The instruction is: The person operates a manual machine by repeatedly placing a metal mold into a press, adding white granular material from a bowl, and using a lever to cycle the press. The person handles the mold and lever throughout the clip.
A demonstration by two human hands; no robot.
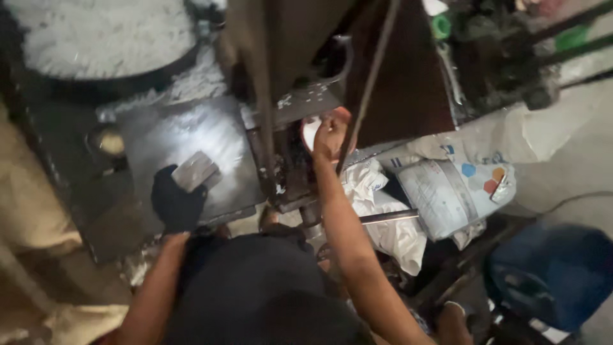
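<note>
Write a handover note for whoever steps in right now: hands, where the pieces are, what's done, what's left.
Left hand: in a dark glove, resting on the metal plate, fingers closed on a small grey block.
Right hand: bare, reaching up into the machine, holding a small white piece against its frame.
Around: white granules in the big round pan at top left, some spilled by the plate. White sacks lie to the right, and a metal rod is beside them.
Done: block and white piece are both in hand.
Left: neither is released. Whether the white piece is seated cannot be told; the picture is blurred there.
</note>
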